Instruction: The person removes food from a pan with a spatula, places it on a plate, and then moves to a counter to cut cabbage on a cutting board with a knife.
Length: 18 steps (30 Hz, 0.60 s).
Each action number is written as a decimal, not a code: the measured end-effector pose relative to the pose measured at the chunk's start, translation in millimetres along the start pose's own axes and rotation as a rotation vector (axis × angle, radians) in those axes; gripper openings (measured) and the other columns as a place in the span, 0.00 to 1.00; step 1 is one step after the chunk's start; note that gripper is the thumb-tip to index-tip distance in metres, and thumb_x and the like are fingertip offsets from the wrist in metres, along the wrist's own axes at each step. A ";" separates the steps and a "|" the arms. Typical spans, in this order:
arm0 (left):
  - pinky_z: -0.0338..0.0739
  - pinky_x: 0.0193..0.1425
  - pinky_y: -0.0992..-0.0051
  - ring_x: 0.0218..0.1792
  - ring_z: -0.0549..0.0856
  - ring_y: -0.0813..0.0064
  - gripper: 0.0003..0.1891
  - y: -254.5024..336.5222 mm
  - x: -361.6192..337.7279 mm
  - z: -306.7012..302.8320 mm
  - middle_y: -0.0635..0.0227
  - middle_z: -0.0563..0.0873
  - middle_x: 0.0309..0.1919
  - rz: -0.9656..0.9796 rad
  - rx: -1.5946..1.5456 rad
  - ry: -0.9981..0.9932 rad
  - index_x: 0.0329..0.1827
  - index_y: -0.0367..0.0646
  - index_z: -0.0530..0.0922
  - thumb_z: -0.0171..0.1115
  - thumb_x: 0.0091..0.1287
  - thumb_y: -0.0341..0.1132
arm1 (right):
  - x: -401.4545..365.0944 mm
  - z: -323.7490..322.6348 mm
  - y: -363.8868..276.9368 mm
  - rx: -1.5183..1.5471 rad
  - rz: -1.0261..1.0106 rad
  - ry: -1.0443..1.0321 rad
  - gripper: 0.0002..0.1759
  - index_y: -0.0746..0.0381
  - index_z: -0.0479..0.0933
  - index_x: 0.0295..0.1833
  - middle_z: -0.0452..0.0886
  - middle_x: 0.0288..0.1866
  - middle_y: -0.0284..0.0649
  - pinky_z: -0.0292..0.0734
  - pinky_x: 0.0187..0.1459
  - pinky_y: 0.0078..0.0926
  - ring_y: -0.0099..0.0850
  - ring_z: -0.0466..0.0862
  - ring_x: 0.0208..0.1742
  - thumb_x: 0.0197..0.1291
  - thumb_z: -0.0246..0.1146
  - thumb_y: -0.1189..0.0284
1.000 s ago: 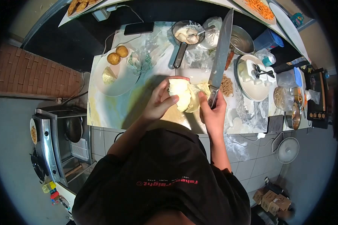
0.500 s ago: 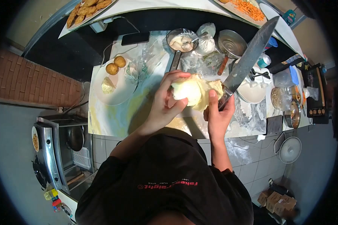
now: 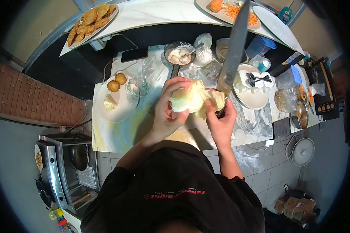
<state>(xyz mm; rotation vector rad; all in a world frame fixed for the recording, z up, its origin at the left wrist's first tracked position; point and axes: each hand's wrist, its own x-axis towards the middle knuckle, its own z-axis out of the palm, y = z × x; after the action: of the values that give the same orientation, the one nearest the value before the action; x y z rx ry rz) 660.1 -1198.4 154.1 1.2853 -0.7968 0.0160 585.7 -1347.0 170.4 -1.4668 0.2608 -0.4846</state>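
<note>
A pale cabbage (image 3: 188, 97) is held between both hands above the work table. My left hand (image 3: 165, 108) curls around its left side, fingers over the top and thumb below. In my right hand (image 3: 221, 120) the knife (image 3: 235, 44) stands blade up, its handle mostly hidden by the fingers. My right thumb presses on a loose leaf (image 3: 217, 100) at the cabbage's right side. Left of the hands, a white plate (image 3: 118, 110) holds a cabbage piece (image 3: 110, 103) and two potatoes (image 3: 116, 82).
Behind the hands are a pan of batter (image 3: 180, 54) and plastic bags (image 3: 203, 56). White plates (image 3: 252, 99) with black spoons lie to the right. On the raised shelf (image 3: 151, 13) stand fried pieces (image 3: 90, 21) and shredded carrot (image 3: 239, 14). A stove (image 3: 52, 171) is at lower left.
The knife blade has swung left and stands more upright. Both hands and the cabbage sit slightly further left in the view. The camera view has shifted, showing more of the upper shelf.
</note>
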 end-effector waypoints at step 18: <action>0.63 0.74 0.67 0.69 0.71 0.67 0.32 -7.1 -8.9 -15.3 0.57 0.71 0.67 -0.154 -0.052 -0.058 0.71 0.36 0.69 0.63 0.63 0.36 | 5.7 -0.1 20.9 -0.179 -0.129 -0.097 0.15 0.70 0.77 0.49 0.84 0.36 0.40 0.77 0.43 0.24 0.22 0.80 0.37 0.53 0.65 0.81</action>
<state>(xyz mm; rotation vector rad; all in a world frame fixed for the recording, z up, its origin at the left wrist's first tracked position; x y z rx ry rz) 664.5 -1184.0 142.4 1.2994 -0.7412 -0.1651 593.9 -1349.1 150.4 -1.6842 0.1357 -0.5025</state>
